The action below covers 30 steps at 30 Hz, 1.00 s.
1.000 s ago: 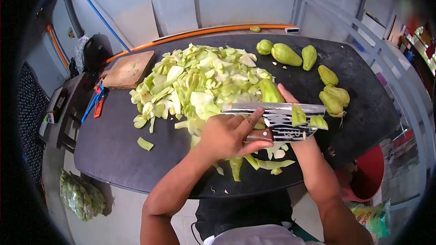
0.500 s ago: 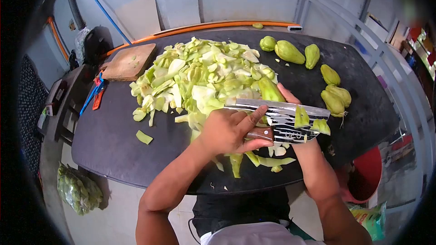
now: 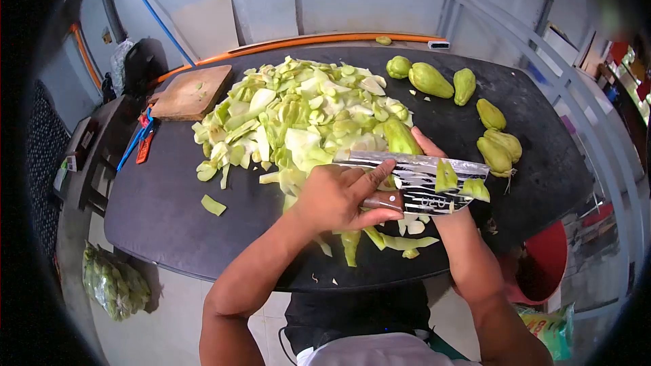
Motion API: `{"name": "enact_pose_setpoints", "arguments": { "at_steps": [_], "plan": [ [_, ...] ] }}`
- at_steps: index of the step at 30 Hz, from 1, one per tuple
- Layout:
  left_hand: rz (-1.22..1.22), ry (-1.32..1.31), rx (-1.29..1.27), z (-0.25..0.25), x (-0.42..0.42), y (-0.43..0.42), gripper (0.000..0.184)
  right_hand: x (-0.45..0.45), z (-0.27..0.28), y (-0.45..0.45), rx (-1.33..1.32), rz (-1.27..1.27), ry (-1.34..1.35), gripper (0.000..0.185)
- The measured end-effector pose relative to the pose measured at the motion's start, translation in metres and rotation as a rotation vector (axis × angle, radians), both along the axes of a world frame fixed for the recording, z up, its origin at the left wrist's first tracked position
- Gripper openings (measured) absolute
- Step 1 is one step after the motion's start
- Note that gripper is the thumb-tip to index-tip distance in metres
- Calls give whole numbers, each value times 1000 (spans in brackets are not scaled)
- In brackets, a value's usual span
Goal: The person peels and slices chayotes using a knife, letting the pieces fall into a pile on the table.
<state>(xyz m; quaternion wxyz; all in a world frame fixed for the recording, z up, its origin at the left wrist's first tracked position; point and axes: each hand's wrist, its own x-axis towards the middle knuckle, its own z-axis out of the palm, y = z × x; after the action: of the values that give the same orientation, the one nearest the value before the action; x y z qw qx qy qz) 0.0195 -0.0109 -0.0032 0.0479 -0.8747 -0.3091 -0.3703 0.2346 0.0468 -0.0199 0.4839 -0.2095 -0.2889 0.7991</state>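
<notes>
My left hand [image 3: 336, 195] is closed round the wooden handle of a broad cleaver [image 3: 422, 198], its index finger laid along the blade. Green slices cling to the shiny, streaked steel. Behind the blade, my right hand [image 3: 427, 144] grips a green chayote [image 3: 400, 137]; most of that hand and the chayote's lower part are hidden by the cleaver. Just beyond and to the left spreads a big heap of pale green chayote slices [image 3: 298, 112]. Loose strips [image 3: 400, 241] lie on the table below the blade.
Several whole chayotes [image 3: 431, 80] rest along the right side of the dark table [image 3: 169, 210]. At the back left are a wooden board [image 3: 193, 93] and a red-and-blue tool [image 3: 143, 144]. A red bucket [image 3: 553, 261] and a plastic bag of green produce [image 3: 115, 285] stand on the floor.
The whole view has shifted very slightly. Both hands, the cleaver and the chayote keep nearly the same places, with the slices still on the blade.
</notes>
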Motion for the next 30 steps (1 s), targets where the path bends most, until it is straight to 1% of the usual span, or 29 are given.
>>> {"name": "enact_pose_setpoints", "arguments": {
  "at_steps": [2,3,4,6,7,10,12,15,16,18,19,20,22,23,24,26,27,30],
  "plan": [
    [17,12,-19,-2,-3,3,82,0,6,-2,-81,109,135,41],
    [23,-47,19,-5,-5,8,81,-2,-9,10,-76,105,181,40],
    [25,-52,32,-6,-7,9,81,1,-13,9,-14,90,196,39],
    [28,-54,62,-5,-11,12,81,0,-16,11,-25,57,203,39],
    [2,-83,120,-9,-10,16,81,0,-17,11,-21,65,208,39],
    [86,8,27,-1,-12,10,81,1,-14,10,-22,74,220,39],
    [69,-22,81,-2,-11,13,81,0,-15,8,-44,55,244,40],
    [83,-30,151,-1,-13,18,77,-2,-19,7,-47,-59,205,40],
    [92,-28,173,-2,-14,20,76,0,-17,5,-74,-20,125,40],
    [417,-122,-103,-6,-55,47,68,6,0,0,-112,58,-38,40],
    [499,-101,-231,-7,-64,42,60,-1,5,-1,-124,-31,-105,40],
    [470,-91,-162,1,-61,34,60,-2,7,4,-117,-49,-98,39],
    [409,-74,-94,0,-49,30,61,2,-1,5,-143,-92,-94,37],
    [389,-79,-256,7,-35,19,64,-3,7,-1,-119,-160,-79,39],
    [273,-103,-239,7,-25,14,66,-2,-1,3,-100,-134,-13,39],
    [94,-67,-125,5,-5,5,69,0,-18,11,-66,-78,112,39],
    [85,-46,-101,4,-1,4,70,6,-16,14,-61,85,189,39],
    [83,-29,-59,0,1,6,71,1,-22,14,-66,-40,88,43]
  ]
}}
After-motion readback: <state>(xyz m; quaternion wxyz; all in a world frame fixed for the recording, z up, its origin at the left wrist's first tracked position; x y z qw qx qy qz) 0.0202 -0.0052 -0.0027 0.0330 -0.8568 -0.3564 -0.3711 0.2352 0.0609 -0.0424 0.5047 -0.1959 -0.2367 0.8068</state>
